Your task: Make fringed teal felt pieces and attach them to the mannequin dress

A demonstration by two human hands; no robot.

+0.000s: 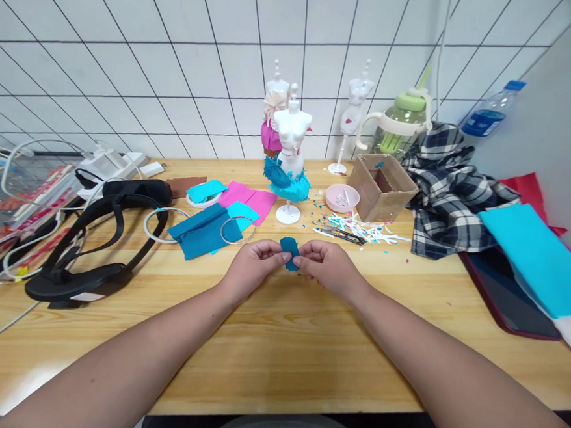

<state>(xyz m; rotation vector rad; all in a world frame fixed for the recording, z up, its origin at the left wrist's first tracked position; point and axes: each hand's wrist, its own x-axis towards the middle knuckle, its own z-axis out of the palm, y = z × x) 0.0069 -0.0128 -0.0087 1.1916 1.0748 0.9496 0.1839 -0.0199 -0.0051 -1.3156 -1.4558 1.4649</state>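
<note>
My left hand (pixel 255 262) and my right hand (pixel 326 264) meet over the middle of the wooden table (pixel 276 344). Both pinch a small dark teal paper piece (pixel 289 250) between thumbs and fingertips. Just behind it stands a white mini mannequin (pixel 289 165) wearing a teal fringed skirt. Left of my hands lie teal paper sheets (pixel 203 233), pink paper (pixel 250 200) and two thin rings (pixel 238 230).
A black head strap (pixel 92 239) and cables lie at the left. Scissors (pixel 340 234) and paper scraps, a pink dish (pixel 342 198) and a cardboard box (pixel 380 187) sit behind right. Plaid cloth (pixel 453 193), a green jug (pixel 402 121), two more mannequins and paper sheets (pixel 531 257) fill the right.
</note>
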